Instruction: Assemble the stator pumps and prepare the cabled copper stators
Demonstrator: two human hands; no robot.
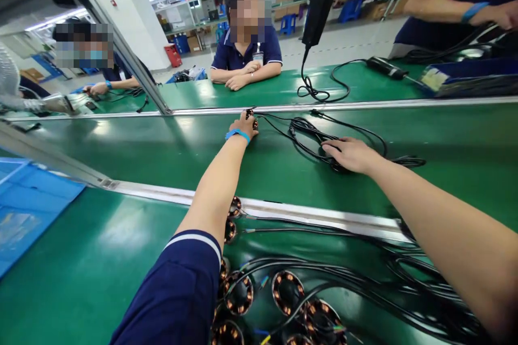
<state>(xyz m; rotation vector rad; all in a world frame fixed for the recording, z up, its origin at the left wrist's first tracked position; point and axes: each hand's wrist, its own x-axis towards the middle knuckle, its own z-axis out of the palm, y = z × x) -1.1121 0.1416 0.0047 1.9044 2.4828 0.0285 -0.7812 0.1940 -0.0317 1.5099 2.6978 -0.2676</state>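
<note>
My left hand (244, 126) reaches to the far side of the middle green strip, its fingers closed around small ring-shaped motor stators (255, 124) with copper windings. Part of them is hidden under the hand. A black cable runs from there to the right. On that coiled black cable (309, 128) lies my right hand (351, 155), thumb and fingers bent down over its near loops; the fingertips are partly hidden. Nearer to me, below my arms, several more copper-wound stators (288, 292) rest on the green bench, with black leads and stripped coloured wire ends among them.
Metal rails (324, 218) divide the green surface. A blue bin (24, 199) stands at the left. Across the bench a person (246, 59) leans on folded arms. Co-workers sit left and stand right. A black power driver (386, 68) lies at the back; a black box-shaped device (318, 17) hangs above.
</note>
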